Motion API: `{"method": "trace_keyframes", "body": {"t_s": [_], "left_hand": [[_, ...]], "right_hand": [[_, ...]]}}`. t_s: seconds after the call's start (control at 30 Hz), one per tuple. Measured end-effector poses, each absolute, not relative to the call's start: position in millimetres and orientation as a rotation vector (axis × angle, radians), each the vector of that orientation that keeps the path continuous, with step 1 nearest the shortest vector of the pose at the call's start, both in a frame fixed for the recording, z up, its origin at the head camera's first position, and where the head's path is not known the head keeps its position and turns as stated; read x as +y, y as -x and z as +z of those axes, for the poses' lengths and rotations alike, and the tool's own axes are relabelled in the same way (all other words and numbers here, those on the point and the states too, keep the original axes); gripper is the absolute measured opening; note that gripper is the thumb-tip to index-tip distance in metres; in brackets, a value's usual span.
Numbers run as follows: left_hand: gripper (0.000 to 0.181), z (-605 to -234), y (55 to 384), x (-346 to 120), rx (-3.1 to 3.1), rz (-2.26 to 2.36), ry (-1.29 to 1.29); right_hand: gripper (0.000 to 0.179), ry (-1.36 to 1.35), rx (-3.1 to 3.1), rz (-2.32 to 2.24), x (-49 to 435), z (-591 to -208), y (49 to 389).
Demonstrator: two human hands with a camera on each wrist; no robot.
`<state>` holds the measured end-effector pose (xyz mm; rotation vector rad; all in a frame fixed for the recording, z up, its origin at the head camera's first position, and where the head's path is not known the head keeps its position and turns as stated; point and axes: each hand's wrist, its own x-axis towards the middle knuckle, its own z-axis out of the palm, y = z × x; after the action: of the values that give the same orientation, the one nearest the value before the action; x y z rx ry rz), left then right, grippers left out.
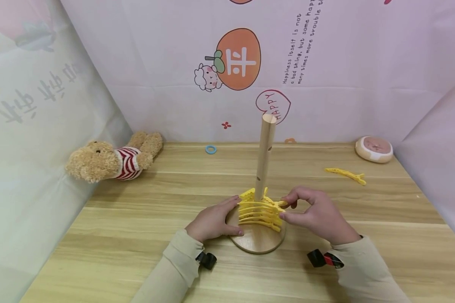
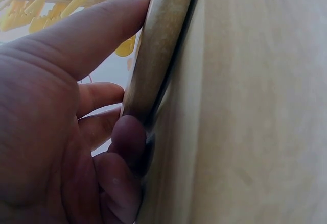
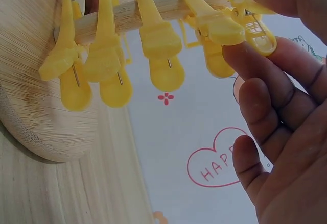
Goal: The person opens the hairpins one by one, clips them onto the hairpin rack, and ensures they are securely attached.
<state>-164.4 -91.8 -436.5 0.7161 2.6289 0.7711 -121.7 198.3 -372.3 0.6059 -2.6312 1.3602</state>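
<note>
A wooden stand has a round base and an upright post. Several yellow alligator hair clips are clamped in a stack around the lower post, their handle ends pointing right. My left hand holds the base by its left side, thumb on top and fingers at the rim in the left wrist view. With thumb and forefinger, my right hand pinches the handles of the topmost hair clip, at the post above the others. Its far end is hidden behind the post.
One more yellow hair clip lies at the right of the table, before a round white-and-tan object. A blue ring sits near the back edge. At the left back lies a teddy bear. Printed cloth walls the table.
</note>
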Motion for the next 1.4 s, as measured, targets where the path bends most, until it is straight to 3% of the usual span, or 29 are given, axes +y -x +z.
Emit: {"method": "trace_keyframes", "body": {"t_s": [1.4], "left_hand": [[0.096,-434.9,164.6,-91.8,2.626,0.792,-0.711]], "right_hand": [[0.018,-0.589,-2.616,1.382,201.5,-372.8,125.1]]}}
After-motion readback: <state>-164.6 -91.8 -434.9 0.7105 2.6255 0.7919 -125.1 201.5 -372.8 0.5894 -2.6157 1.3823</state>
